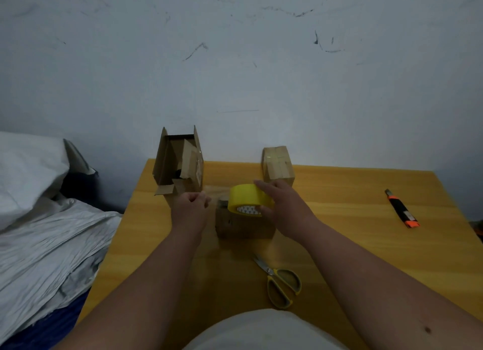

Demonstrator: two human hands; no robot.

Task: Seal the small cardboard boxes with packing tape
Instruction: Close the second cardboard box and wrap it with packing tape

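Yellow-handled scissors (281,284) lie nearest on the worktop (366,245). Right hand (285,208), fingers gripping, holds the tape roll (248,199) atop a small box (243,225); left hand (190,206) is curled beside it. Open box (179,161) and taped box (278,165) stand along the far edge.

Open tabletop to my right, crowded at the middle.
I see bare yellow wooden table (352,208) between the taped brown cardboard box (278,165) and the orange-black utility knife (402,209); the tall open-flapped cardboard box (179,164) blocks the far left, yellow-handled scissors (281,281) lie near me.
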